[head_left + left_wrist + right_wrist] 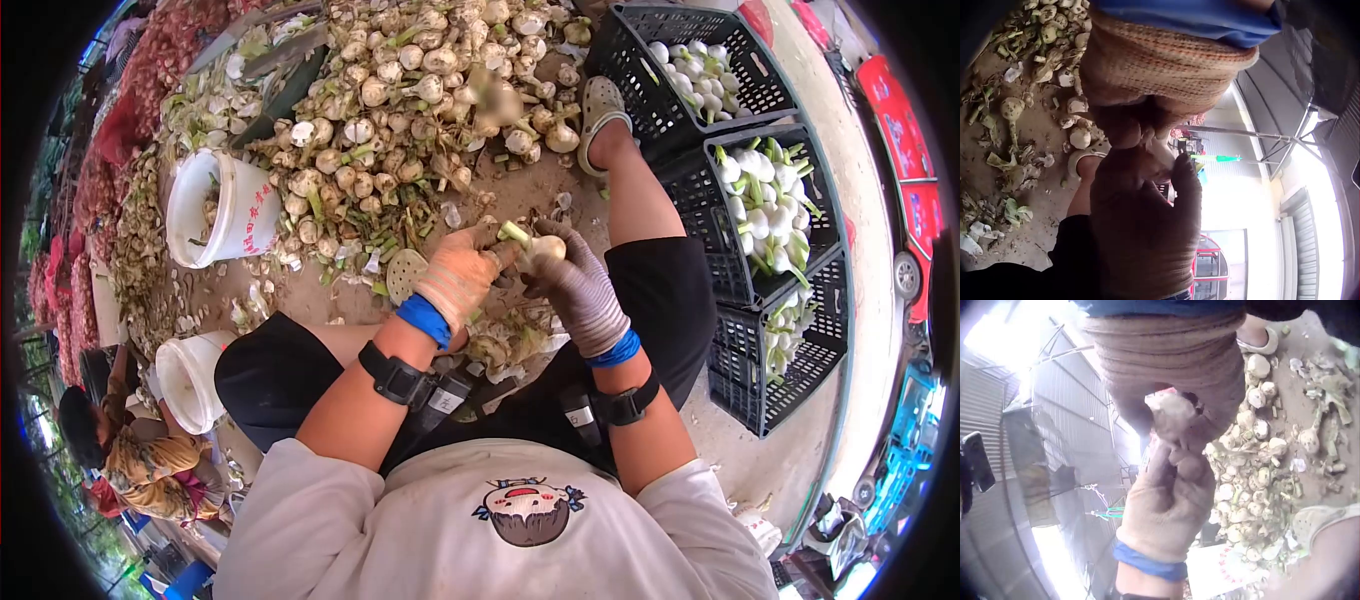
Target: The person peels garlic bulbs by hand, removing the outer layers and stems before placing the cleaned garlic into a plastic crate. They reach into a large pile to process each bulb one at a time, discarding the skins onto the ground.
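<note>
In front of my lap, my gloved right hand (583, 300) holds a pale garlic bulb (547, 247) with a short cut green stem (514, 232). My left hand (458, 275), in an orange-and-white glove, meets it from the other side, its curled thumb and fingers pinching at the bulb. Seen from the right wrist, the bulb (1175, 415) lies in the right hand's grip, with the left fingertips (1190, 465) against its lower end. The left wrist view shows both hands together, with most of the bulb hidden between them. Below the hands lies a heap of peeled skins (505, 340).
A big pile of untrimmed garlic (400, 90) spreads ahead. Black crates (690, 185) of cleaned bulbs stand at the right. A white bucket (250, 215) and another white bucket (180, 385) are at the left, near a seated person (150, 450).
</note>
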`<state>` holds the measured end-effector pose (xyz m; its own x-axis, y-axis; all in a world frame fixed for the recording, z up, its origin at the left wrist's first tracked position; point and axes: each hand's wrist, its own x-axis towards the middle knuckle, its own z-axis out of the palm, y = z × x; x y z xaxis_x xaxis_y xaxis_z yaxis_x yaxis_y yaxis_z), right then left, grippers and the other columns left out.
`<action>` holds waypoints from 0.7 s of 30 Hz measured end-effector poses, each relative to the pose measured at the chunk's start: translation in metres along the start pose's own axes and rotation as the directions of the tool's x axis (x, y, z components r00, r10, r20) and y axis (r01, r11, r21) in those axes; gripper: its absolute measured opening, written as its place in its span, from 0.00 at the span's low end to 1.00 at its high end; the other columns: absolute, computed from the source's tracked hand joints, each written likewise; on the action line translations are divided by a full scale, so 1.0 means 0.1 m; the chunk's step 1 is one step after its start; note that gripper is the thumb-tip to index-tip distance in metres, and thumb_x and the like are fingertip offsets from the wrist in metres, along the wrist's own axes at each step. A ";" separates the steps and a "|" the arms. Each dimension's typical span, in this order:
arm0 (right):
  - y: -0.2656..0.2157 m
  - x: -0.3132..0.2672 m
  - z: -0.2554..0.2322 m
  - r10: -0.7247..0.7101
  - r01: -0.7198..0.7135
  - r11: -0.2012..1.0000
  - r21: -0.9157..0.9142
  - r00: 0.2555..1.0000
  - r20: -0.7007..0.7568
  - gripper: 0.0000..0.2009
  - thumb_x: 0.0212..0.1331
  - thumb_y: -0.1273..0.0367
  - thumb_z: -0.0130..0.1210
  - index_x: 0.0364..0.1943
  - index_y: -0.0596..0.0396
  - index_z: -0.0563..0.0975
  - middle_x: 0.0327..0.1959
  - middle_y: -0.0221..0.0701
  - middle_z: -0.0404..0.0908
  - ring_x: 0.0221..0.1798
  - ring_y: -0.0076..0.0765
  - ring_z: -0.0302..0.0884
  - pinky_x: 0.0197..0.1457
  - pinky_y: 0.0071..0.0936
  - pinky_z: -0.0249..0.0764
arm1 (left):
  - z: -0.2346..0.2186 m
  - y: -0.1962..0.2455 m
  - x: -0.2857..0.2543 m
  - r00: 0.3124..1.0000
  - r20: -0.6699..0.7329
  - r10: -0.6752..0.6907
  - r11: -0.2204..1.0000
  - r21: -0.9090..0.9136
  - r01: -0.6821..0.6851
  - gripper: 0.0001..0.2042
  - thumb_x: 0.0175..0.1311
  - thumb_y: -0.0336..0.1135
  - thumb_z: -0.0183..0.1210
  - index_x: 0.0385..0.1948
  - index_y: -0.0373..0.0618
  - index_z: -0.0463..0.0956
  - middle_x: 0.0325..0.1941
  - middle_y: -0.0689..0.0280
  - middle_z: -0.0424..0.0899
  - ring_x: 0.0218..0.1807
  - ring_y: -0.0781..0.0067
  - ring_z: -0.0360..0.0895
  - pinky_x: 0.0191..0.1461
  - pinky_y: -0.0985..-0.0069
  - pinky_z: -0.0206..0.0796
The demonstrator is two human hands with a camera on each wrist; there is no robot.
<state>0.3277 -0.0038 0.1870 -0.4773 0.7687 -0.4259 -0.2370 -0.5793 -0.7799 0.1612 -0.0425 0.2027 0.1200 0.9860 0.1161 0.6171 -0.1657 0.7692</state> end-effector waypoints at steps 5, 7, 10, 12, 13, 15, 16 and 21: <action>0.05 0.20 -0.19 0.298 -0.291 0.853 0.433 0.953 0.054 0.19 0.60 0.49 0.46 0.37 0.51 0.73 0.22 0.31 0.74 0.15 0.25 0.66 0.13 0.19 0.60 | 0.16 -0.08 0.15 0.833 0.183 -0.522 0.604 -0.611 0.512 0.12 0.57 0.33 0.58 0.40 0.35 0.75 0.30 0.62 0.80 0.32 0.73 0.75 0.37 0.77 0.67; -0.01 0.21 -0.13 0.348 -0.288 0.911 0.296 0.921 -0.174 0.20 0.60 0.48 0.44 0.37 0.51 0.73 0.23 0.31 0.74 0.14 0.26 0.66 0.12 0.20 0.61 | 0.18 -0.13 0.10 1.000 0.017 -0.006 0.992 -0.128 0.009 0.12 0.56 0.31 0.57 0.41 0.37 0.76 0.34 0.58 0.79 0.36 0.68 0.76 0.41 0.76 0.66; 0.01 0.16 -0.03 0.231 -0.221 0.972 0.073 0.874 -0.428 0.20 0.62 0.50 0.43 0.37 0.53 0.73 0.23 0.31 0.74 0.17 0.28 0.69 0.16 0.22 0.67 | 0.07 0.03 0.09 0.971 0.145 0.188 0.977 -0.125 -0.171 0.12 0.56 0.29 0.56 0.42 0.39 0.76 0.37 0.56 0.79 0.39 0.65 0.75 0.44 0.75 0.66; 0.17 0.27 -0.07 -0.696 0.531 0.635 -0.560 0.709 -0.117 0.22 0.63 0.48 0.39 0.32 0.53 0.74 0.22 0.29 0.74 0.16 0.28 0.71 0.15 0.21 0.67 | -0.01 0.05 0.11 0.954 0.145 0.261 0.958 -0.159 -0.238 0.12 0.56 0.29 0.56 0.42 0.39 0.75 0.37 0.56 0.79 0.39 0.62 0.75 0.47 0.74 0.65; 0.21 0.30 -0.03 -0.744 0.557 0.606 -0.568 0.650 -0.157 0.24 0.64 0.48 0.36 0.32 0.54 0.73 0.16 0.27 0.71 0.12 0.28 0.67 0.12 0.21 0.63 | -0.03 0.00 0.11 0.982 0.187 0.023 0.895 -0.441 0.063 0.12 0.56 0.29 0.55 0.43 0.38 0.75 0.38 0.56 0.78 0.39 0.62 0.75 0.47 0.74 0.66; 0.08 0.23 -0.08 -0.421 0.357 0.902 -0.245 0.852 -0.310 0.24 0.64 0.48 0.36 0.33 0.55 0.73 0.15 0.27 0.70 0.10 0.27 0.65 0.10 0.20 0.61 | 0.05 -0.21 0.12 0.955 0.190 -0.226 0.871 -0.399 0.286 0.13 0.57 0.29 0.54 0.44 0.37 0.74 0.40 0.56 0.79 0.41 0.63 0.75 0.46 0.73 0.67; -0.03 0.19 -0.05 -0.023 0.066 0.989 0.130 0.951 -0.309 0.24 0.64 0.47 0.36 0.35 0.55 0.72 0.13 0.27 0.69 0.09 0.27 0.62 0.09 0.19 0.58 | 0.15 -0.38 0.11 0.955 0.190 -0.227 0.872 -0.398 0.286 0.13 0.57 0.29 0.54 0.44 0.37 0.74 0.40 0.56 0.79 0.41 0.63 0.75 0.46 0.73 0.67; 0.01 0.14 -0.14 0.116 -0.110 0.991 0.071 0.990 -0.079 0.23 0.62 0.51 0.43 0.42 0.59 0.71 0.23 0.33 0.74 0.23 0.28 0.73 0.19 0.20 0.71 | 0.08 -0.01 0.10 0.924 -0.039 -0.382 0.824 -0.467 0.321 0.13 0.55 0.26 0.54 0.44 0.40 0.73 0.41 0.58 0.80 0.41 0.63 0.78 0.45 0.71 0.70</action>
<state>0.3327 0.0098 0.1735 -0.4329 0.7157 -0.5481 -0.2429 -0.6782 -0.6936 0.1679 -0.0328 0.1981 -0.1549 0.9746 -0.1619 0.1834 0.1894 0.9646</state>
